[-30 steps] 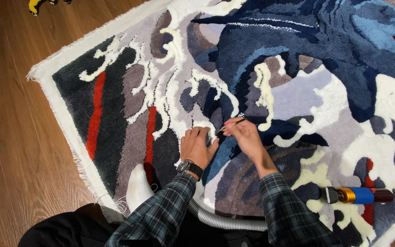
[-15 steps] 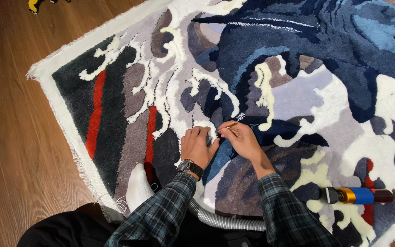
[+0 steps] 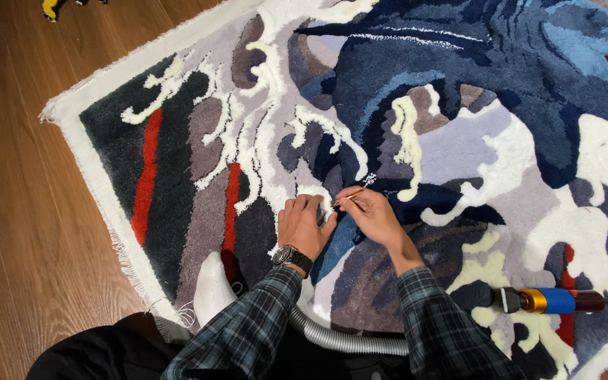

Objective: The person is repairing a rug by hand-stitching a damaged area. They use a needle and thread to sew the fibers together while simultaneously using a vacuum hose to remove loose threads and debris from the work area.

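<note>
A large tufted rug (image 3: 459, 141) in blue, grey, white, black and red lies on the wooden floor. My left hand (image 3: 302, 225), with a dark wristwatch, presses flat on the pile near the rug's middle. My right hand (image 3: 374, 214) is closed on a thin stick-like tool (image 3: 357, 191) whose tip points up and right; its handle end lies just above my left fingertips. Both hands almost touch over a dark blue and white patch. Plaid sleeves cover both forearms.
A blue and gold handheld power tool (image 3: 554, 300) with a cord lies on the rug at lower right. A grey ribbed hose (image 3: 350, 340) curves below my arms. My white-socked foot (image 3: 212, 290) rests at the rug's near edge. Wooden floor (image 3: 15, 232) on the left.
My right hand has drawn slightly toward my left hand, and the thin tool has shifted a little in my fingers. The left hand stays put.
</note>
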